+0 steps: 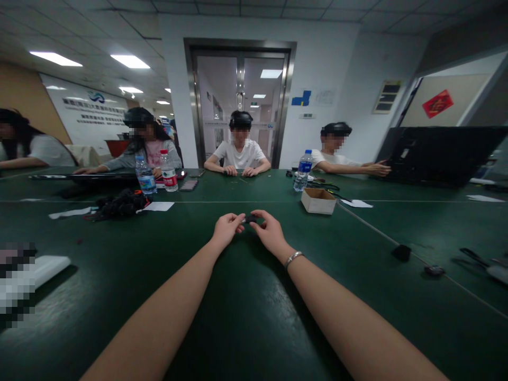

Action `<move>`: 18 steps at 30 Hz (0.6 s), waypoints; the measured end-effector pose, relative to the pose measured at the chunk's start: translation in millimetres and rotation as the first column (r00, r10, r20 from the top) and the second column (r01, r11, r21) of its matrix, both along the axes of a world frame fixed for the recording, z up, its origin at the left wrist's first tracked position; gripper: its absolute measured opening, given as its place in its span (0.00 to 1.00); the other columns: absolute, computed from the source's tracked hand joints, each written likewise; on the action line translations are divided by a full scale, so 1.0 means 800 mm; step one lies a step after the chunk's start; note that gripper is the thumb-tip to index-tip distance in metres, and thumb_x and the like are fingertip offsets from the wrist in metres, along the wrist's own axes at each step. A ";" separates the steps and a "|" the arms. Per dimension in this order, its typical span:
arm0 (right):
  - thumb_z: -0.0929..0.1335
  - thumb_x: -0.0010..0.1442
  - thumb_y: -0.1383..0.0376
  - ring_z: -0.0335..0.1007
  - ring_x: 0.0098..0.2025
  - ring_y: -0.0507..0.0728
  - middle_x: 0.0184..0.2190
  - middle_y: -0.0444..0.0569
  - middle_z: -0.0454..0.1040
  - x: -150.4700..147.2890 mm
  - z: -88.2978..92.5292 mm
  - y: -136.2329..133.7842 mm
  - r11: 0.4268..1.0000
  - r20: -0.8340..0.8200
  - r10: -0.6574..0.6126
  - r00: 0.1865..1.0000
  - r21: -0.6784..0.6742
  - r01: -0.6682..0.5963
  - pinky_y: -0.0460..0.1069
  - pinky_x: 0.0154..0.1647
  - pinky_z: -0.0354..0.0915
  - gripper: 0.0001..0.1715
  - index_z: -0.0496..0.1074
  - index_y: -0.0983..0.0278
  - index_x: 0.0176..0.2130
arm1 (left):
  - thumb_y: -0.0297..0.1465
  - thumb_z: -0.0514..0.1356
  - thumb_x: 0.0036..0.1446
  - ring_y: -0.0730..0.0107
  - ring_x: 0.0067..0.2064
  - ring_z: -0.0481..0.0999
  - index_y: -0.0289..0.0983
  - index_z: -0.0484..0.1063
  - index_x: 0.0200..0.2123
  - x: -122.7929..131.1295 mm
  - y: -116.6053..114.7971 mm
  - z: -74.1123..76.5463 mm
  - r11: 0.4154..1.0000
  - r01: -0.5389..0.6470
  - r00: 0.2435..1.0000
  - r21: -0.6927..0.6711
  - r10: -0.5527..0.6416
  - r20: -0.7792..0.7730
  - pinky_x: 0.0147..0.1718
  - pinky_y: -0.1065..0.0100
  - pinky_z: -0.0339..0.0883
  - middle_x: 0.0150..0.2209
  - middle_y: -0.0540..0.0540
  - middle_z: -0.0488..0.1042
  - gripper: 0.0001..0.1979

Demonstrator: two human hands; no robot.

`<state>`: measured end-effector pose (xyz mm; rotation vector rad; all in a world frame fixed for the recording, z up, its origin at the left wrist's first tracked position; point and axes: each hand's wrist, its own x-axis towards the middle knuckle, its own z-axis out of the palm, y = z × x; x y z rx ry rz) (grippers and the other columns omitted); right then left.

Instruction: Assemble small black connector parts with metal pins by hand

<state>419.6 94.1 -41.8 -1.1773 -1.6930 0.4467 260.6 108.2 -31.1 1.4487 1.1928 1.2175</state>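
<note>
My left hand (227, 230) and my right hand (270, 232) meet just above the green table (246, 338), well out in front of me. Between them is a small black object (250, 218) with a silvery left end, too small to name more exactly. The left fingers pinch that silvery end. From the other side, the thumb and fingers of the right hand grip the black body. A metal bracelet (293, 259) circles my right wrist.
Beyond my right hand stands a small open cardboard box (318, 202), with a water bottle (303, 170) behind it. A black cable bundle (121, 205) lies to the left. Several people sit around the table; a large black screen (440, 156) stands at the right.
</note>
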 end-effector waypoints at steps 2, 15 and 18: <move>0.67 0.53 0.65 0.66 0.32 0.51 0.42 0.47 0.74 0.000 0.001 -0.001 1.000 0.007 0.000 1.000 0.003 0.000 0.48 0.34 0.63 0.19 0.70 0.60 0.46 | 0.43 0.62 0.50 0.75 0.21 0.69 0.34 0.70 0.26 -0.001 0.002 -0.002 1.000 0.003 1.000 0.007 -0.003 -0.009 0.25 0.71 0.61 0.20 0.50 0.72 0.16; 0.67 0.52 0.65 0.68 0.35 0.52 0.42 0.47 0.74 0.000 0.000 0.001 1.000 -0.017 0.004 1.000 0.003 -0.004 0.49 0.36 0.65 0.19 0.71 0.60 0.46 | 0.43 0.64 0.45 0.75 0.24 0.69 0.35 0.70 0.28 0.001 0.004 -0.007 0.998 0.053 0.995 0.025 -0.055 0.086 0.24 0.72 0.60 0.22 0.50 0.71 0.17; 0.67 0.53 0.64 0.68 0.35 0.52 0.43 0.48 0.74 0.001 0.001 0.000 1.000 -0.028 0.005 1.000 -0.013 -0.005 0.49 0.36 0.65 0.19 0.71 0.61 0.46 | 0.42 0.64 0.45 0.74 0.26 0.70 0.35 0.70 0.30 0.001 0.005 -0.008 0.997 0.059 0.994 0.039 -0.062 0.085 0.25 0.73 0.60 0.24 0.50 0.72 0.16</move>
